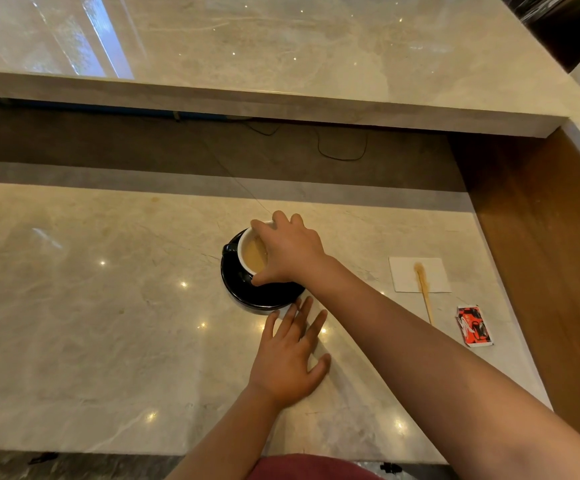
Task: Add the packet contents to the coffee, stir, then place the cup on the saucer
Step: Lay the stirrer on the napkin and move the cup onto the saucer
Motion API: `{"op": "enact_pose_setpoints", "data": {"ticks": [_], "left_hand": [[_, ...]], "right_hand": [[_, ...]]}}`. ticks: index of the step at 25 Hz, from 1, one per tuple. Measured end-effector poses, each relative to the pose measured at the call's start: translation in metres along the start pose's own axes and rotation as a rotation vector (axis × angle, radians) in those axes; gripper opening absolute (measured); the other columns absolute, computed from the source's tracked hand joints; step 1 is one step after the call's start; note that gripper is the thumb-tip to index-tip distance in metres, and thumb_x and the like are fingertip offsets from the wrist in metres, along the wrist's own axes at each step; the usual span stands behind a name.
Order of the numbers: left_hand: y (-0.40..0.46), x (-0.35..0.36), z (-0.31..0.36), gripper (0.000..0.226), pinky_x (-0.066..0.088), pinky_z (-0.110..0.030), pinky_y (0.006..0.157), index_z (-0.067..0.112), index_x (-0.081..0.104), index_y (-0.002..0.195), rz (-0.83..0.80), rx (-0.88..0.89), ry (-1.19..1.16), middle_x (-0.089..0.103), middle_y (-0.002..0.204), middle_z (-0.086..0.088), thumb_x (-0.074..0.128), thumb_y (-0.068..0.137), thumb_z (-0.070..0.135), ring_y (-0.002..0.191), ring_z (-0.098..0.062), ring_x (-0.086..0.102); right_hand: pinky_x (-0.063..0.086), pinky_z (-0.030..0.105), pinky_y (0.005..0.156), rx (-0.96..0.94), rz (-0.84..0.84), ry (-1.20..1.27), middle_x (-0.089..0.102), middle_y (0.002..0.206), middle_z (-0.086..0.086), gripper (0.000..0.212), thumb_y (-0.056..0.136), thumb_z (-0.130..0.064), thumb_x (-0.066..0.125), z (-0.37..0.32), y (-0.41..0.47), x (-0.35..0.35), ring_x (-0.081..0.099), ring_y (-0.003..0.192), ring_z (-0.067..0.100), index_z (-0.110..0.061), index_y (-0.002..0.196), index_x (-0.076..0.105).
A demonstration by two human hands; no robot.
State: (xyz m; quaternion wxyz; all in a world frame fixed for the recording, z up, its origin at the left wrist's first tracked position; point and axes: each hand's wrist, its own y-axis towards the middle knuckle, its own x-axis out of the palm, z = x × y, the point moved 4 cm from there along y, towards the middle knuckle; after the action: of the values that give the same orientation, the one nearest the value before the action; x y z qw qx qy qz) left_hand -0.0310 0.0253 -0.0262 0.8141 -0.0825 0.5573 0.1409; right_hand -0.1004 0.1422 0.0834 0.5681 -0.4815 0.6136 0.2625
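The right hand is reached out at about twelve o'clock from the body, palm down, with the fingers curled over and closed in a grasp from above; its thumb points toward nine o'clock. The bare right forearm stretches back toward five o'clock. The left hand lies flat, palm down, fingers spread and pointing to twelve o'clock, just short of the right hand. Its forearm runs back toward seven o'clock.
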Motion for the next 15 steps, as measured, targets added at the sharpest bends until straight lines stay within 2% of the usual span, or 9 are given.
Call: {"op": "enact_pose_setpoints", "data": {"ticks": [4, 9, 13, 15], "left_hand": [[0.0012, -0.0006, 0.0006, 0.062, -0.001, -0.048, 0.109, 0.030, 0.017, 0.145, -0.022, -0.001, 0.006, 0.012, 0.154, -0.003, 0.025, 0.091, 0.058, 0.139, -0.014, -0.006], [0.0008, 0.0008, -0.0003, 0.062, 0.000, -0.048, 0.109, 0.030, 0.017, 0.145, -0.032, -0.005, 0.019, 0.011, 0.154, -0.003, 0.020, 0.091, 0.059, 0.139, -0.014, -0.006], [0.0012, 0.0001, 0.0005, 0.063, -0.001, -0.048, 0.109, 0.029, 0.013, 0.145, -0.037, -0.010, 0.021, 0.009, 0.154, -0.002, 0.015, 0.090, 0.061, 0.139, -0.014, -0.008], [0.0013, -0.0001, 0.0003, 0.062, 0.000, -0.048, 0.109, 0.027, 0.015, 0.145, -0.027, -0.004, 0.021, 0.012, 0.154, -0.004, 0.022, 0.092, 0.058, 0.139, -0.015, -0.006]], "right_hand": [[0.043, 0.049, 0.090, -0.043, -0.086, -0.020, 0.023, 0.149, 0.009, 0.105, 0.058, -0.044, 0.080, 0.0059, -0.0015, -0.0018, 0.026, 0.130, 0.034, -0.025, 0.141, 0.018], [0.047, 0.041, 0.080, -0.071, -0.047, -0.004, 0.035, 0.140, 0.008, 0.099, 0.058, -0.041, 0.081, 0.0058, -0.0011, -0.0016, 0.034, 0.122, 0.029, -0.017, 0.137, 0.026], [0.048, 0.041, 0.079, -0.058, -0.031, 0.014, 0.038, 0.136, 0.007, 0.098, 0.057, -0.044, 0.080, 0.0068, -0.0022, 0.0000, 0.035, 0.119, 0.029, -0.018, 0.136, 0.029], [0.048, 0.041, 0.078, -0.054, -0.030, 0.020, 0.038, 0.135, 0.007, 0.098, 0.057, -0.045, 0.080, 0.0065, -0.0034, 0.0006, 0.036, 0.119, 0.028, -0.018, 0.136, 0.029]]}}
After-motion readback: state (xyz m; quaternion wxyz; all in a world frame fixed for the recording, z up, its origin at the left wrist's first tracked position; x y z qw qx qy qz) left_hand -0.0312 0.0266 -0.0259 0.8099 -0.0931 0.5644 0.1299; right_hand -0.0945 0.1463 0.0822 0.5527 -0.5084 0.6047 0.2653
